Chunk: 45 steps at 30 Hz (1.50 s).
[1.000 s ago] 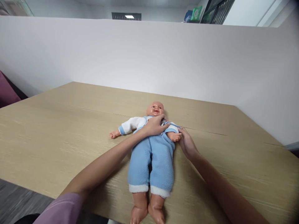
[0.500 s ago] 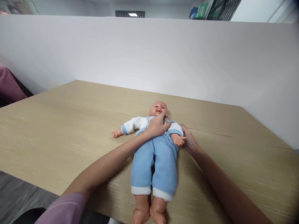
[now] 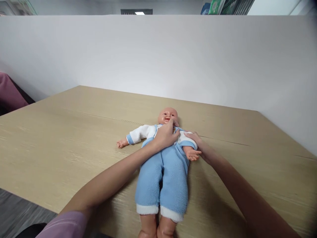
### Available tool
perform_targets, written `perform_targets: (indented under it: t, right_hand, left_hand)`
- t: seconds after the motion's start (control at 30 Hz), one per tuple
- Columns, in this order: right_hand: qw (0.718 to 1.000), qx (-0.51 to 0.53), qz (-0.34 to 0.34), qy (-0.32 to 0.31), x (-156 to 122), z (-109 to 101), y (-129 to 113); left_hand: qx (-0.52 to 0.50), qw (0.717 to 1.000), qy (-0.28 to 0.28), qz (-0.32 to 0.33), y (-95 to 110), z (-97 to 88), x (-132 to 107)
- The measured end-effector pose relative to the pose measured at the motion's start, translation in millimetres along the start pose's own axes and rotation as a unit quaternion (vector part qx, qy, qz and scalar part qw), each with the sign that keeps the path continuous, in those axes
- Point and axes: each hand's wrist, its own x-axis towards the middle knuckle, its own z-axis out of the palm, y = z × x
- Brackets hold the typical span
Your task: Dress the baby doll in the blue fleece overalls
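A baby doll (image 3: pixel 163 175) in a blue fleece romper with white sleeves lies face up on the wooden table (image 3: pixel 61 138), head away from me. My left hand (image 3: pixel 166 135) rests on its chest under the chin, fingers curled on the clothing at the neck. My right hand (image 3: pixel 198 142) reaches along the doll's far arm, fingers on the white sleeve at the shoulder; part of the hand is hidden behind that arm.
A white partition wall (image 3: pixel 158 59) stands along the table's far and right edges. Something dark pink (image 3: pixel 10 92) shows at the far left beyond the table. The near table edge runs by my left elbow, with grey floor (image 3: pixel 19 211) below.
My right hand has slid from beside the doll's hand up to its shoulder sleeve. My left hand stays on the chest, fingers a little nearer the chin.
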Motion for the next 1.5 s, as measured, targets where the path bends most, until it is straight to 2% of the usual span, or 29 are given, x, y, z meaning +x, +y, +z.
perform_targets:
  t: [0.13,0.23,0.33,0.43,0.53,0.7,0.93,1.1,1.2,1.27,1.3,1.33,1.37,1.43,1.5]
  right_hand:
    - [0.991,0.039,0.126,-0.031,-32.8,-20.3,-13.4]
    - [0.983,0.032,0.182,-0.003,-48.8,-48.0,-18.5]
    - [0.981,-0.032,0.190,0.003,-59.1,-78.9,-16.3]
    - [0.980,-0.099,0.173,0.003,-66.5,-99.8,-7.4]
    - [0.979,-0.141,0.147,0.007,-71.5,-107.6,5.0]
    - [0.981,-0.125,0.146,0.010,-74.8,-111.2,17.3]
    - [0.979,-0.192,0.063,0.024,-80.0,-110.9,11.4]
    - [0.969,-0.243,0.021,0.025,-78.9,-114.5,17.8]
    - [0.935,-0.338,-0.089,0.062,-79.3,-113.1,16.1]
    - [0.897,-0.392,-0.177,0.102,-82.5,-104.0,8.9]
    - [0.888,-0.396,-0.203,0.117,-85.0,-96.4,4.6]
    - [0.893,-0.376,-0.212,0.124,-87.8,-86.8,0.6]
    - [0.912,-0.336,-0.203,0.119,-90.6,-75.6,-2.5]
    - [0.965,-0.208,-0.150,0.063,-94.2,-51.2,-5.1]
    - [0.991,-0.100,-0.084,-0.011,-93.2,-28.6,-3.4]
  left_hand:
    - [0.023,0.999,-0.029,-0.022,7.6,-3.3,-2.3]
    - [0.038,0.998,-0.043,-0.036,11.5,-6.0,-3.1]
    - [0.044,0.997,-0.045,-0.038,12.0,-6.1,-3.3]
    - [0.040,0.998,-0.040,-0.023,11.6,-4.9,-4.3]
    - [0.090,0.996,-0.010,0.009,12.2,-5.2,-6.4]
    - [0.185,0.980,0.034,0.067,9.6,-13.9,-9.3]
    - [0.246,0.966,0.054,0.048,-14.8,-45.7,-17.3]
    - [0.166,0.977,0.129,0.036,-41.6,-67.3,-50.3]
    - [0.090,0.984,0.145,0.059,-53.8,-72.0,-78.7]
    - [0.062,0.987,0.129,0.068,-57.1,-73.0,-94.2]
    - [0.068,0.989,0.116,0.063,-57.1,-73.4,-99.7]
    - [0.085,0.990,0.100,0.051,-56.5,-73.8,-103.6]
    - [0.107,0.990,0.081,0.036,-55.4,-74.3,-105.9]
    - [0.150,0.988,0.042,0.008,-53.4,-75.5,-107.1]
    - [0.167,0.986,0.014,-0.005,-52.8,-76.5,-105.9]
